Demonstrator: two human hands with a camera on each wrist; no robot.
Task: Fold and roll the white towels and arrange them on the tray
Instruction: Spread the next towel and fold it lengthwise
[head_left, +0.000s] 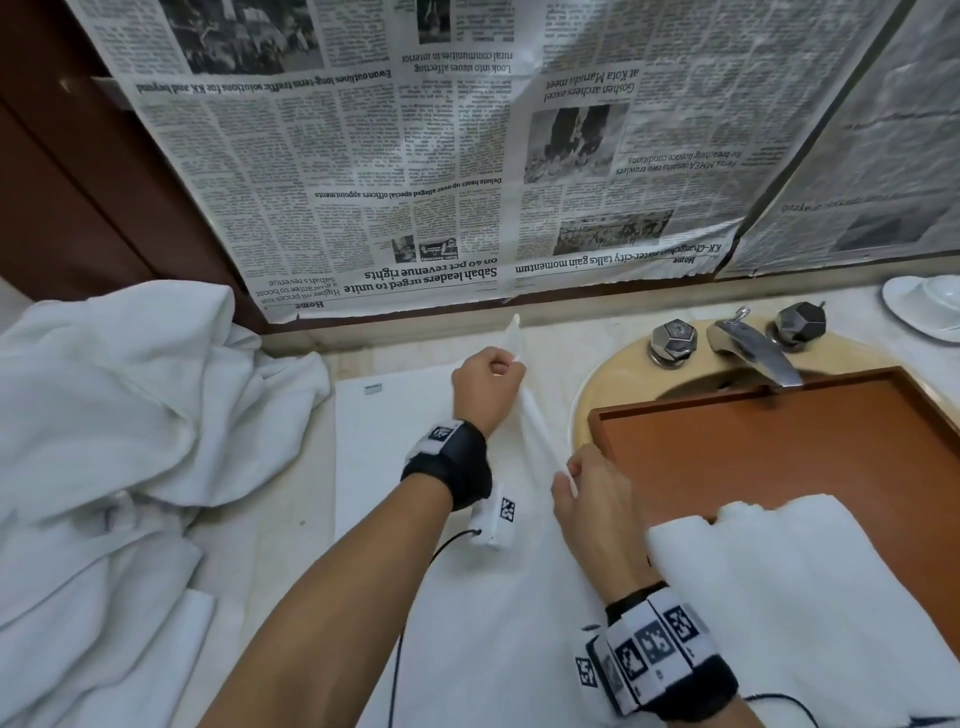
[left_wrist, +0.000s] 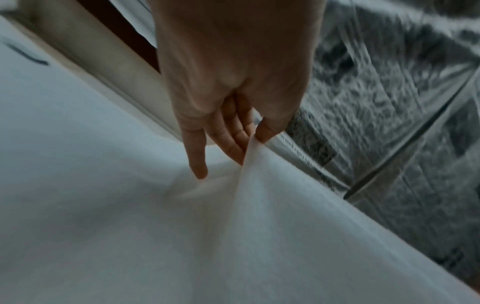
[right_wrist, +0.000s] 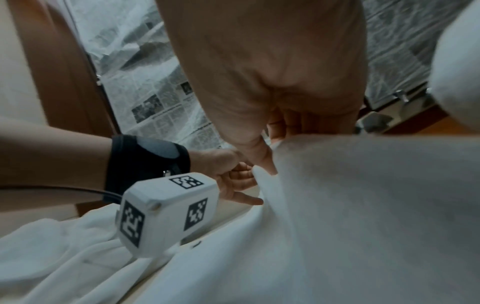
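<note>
Pinching white towel (head_left: 467, 597) edge, left hand (head_left: 485, 387) fingers curled, right hand (head_left: 592, 499) likewise

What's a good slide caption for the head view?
Both hands pinch a thin white towel's edge beside a brown wooden tray.

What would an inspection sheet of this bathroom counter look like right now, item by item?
Surface: pale stone counter with a sink set into it.
Job's things: white towel spread on the counter, one edge lifted; brown tray across the sink, a folded towel lying on its near end.
Clutter: heap of white cloth at the left; white dish at the far right.
Grippers: left hand and right hand each pinch the lifted edge.
Cables: thin black cable from the left wristband; another by the right wrist.
Surroundings: newspaper covers the wall; tap with two handles.
</note>
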